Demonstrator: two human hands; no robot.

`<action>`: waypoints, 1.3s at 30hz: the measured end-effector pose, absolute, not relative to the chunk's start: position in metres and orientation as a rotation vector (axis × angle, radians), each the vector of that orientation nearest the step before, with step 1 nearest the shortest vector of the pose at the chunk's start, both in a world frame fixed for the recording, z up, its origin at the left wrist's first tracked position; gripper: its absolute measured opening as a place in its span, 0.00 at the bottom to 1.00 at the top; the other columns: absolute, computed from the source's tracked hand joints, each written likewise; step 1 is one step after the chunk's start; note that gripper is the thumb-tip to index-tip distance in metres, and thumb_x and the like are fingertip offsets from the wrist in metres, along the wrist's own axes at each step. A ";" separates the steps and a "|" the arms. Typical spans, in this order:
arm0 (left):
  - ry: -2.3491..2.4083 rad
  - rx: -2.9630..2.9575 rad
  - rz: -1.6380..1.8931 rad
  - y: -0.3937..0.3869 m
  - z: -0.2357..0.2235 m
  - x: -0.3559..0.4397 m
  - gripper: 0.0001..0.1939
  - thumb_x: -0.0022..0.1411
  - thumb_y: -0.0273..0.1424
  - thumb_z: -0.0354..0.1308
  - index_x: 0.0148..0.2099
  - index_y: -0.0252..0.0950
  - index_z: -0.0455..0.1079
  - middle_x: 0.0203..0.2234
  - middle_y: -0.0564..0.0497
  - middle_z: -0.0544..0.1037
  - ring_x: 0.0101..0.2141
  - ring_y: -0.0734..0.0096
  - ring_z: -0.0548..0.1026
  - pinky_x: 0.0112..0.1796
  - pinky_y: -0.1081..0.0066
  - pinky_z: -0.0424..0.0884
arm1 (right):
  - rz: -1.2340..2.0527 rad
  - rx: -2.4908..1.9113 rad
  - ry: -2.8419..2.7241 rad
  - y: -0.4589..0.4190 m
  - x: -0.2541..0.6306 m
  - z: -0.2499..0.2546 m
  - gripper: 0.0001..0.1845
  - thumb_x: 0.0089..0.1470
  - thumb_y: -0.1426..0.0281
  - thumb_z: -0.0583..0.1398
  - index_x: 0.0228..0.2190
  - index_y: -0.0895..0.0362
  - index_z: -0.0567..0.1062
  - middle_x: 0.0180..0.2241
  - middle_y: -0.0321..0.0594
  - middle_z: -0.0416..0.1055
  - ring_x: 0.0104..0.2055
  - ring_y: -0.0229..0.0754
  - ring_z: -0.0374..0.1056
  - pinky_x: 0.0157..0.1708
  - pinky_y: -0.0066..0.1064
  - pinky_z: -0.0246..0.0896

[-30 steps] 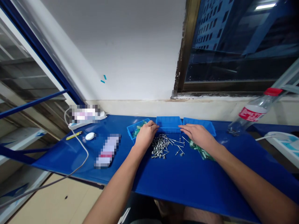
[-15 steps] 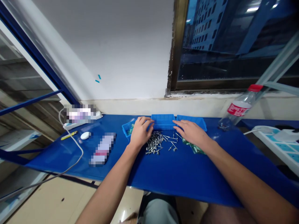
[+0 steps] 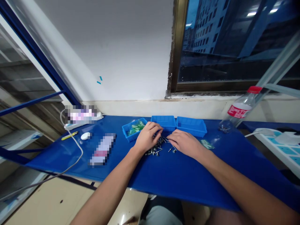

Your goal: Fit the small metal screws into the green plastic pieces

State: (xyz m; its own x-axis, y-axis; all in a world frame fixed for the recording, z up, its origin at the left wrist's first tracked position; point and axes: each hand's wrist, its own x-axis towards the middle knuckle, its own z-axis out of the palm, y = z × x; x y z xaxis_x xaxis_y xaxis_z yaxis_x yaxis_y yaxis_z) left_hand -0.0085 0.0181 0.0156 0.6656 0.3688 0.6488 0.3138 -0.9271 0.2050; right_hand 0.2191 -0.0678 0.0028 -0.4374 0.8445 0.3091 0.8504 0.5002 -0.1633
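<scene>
A pile of metal rivets with long thin pins lies on the blue table, partly hidden under my hands. My left hand is over the pile, its fingers bent and the thumb apart from them. To its right, my right hand reaches low over a few loose rivets, fingers extended toward the pile; the contact at its fingertips is unclear. Behind my hands stand a middle blue bin and a right blue bin. The left blue bin holds green-tinted small packets.
Another green-tinted packet lies right of my right hand. A red-capped bottle stands farther right, near a power strip. At left are a blurred-out flat object, a white oval object, a yellow cutter and a cable.
Both hands have come closer together and down onto the rivets. My right hand has moved left off the green packet, and my left hand has uncovered the left bin.
</scene>
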 end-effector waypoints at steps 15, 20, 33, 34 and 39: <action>0.675 2.647 1.160 0.004 0.051 0.022 0.11 0.75 0.32 0.53 0.51 0.37 0.75 0.44 0.45 0.81 0.45 0.61 0.76 0.50 0.58 0.73 | -0.155 -1.478 -2.040 -0.064 0.210 -0.003 0.13 0.64 0.76 0.56 0.47 0.56 0.76 0.42 0.47 0.76 0.47 0.51 0.71 0.46 0.40 0.68; 0.730 2.500 1.372 0.005 0.045 0.038 0.14 0.76 0.36 0.53 0.55 0.36 0.74 0.42 0.46 0.81 0.44 0.61 0.75 0.51 0.59 0.72 | 0.136 -1.364 -1.681 -0.065 0.216 0.000 0.12 0.63 0.70 0.58 0.44 0.55 0.79 0.40 0.44 0.77 0.36 0.44 0.73 0.38 0.36 0.71; 0.593 2.461 0.889 0.001 0.025 0.032 0.17 0.76 0.38 0.51 0.53 0.37 0.80 0.47 0.46 0.85 0.45 0.60 0.83 0.47 0.67 0.76 | 0.480 -1.272 -1.394 -0.073 0.212 -0.006 0.15 0.57 0.62 0.67 0.43 0.53 0.74 0.39 0.44 0.82 0.40 0.48 0.80 0.38 0.37 0.76; 0.600 2.468 0.898 0.004 0.023 0.030 0.18 0.77 0.38 0.51 0.54 0.37 0.79 0.48 0.46 0.85 0.46 0.60 0.83 0.47 0.67 0.76 | 0.447 -1.288 -1.418 -0.073 0.213 -0.005 0.14 0.58 0.61 0.67 0.43 0.54 0.75 0.40 0.44 0.82 0.41 0.48 0.80 0.38 0.36 0.76; 0.566 2.683 0.963 0.021 0.011 0.023 0.16 0.76 0.34 0.53 0.56 0.36 0.79 0.44 0.43 0.84 0.43 0.63 0.82 0.46 0.67 0.76 | 0.344 -1.321 -1.484 -0.076 0.213 -0.001 0.14 0.63 0.59 0.63 0.45 0.54 0.78 0.43 0.45 0.81 0.40 0.46 0.79 0.38 0.36 0.75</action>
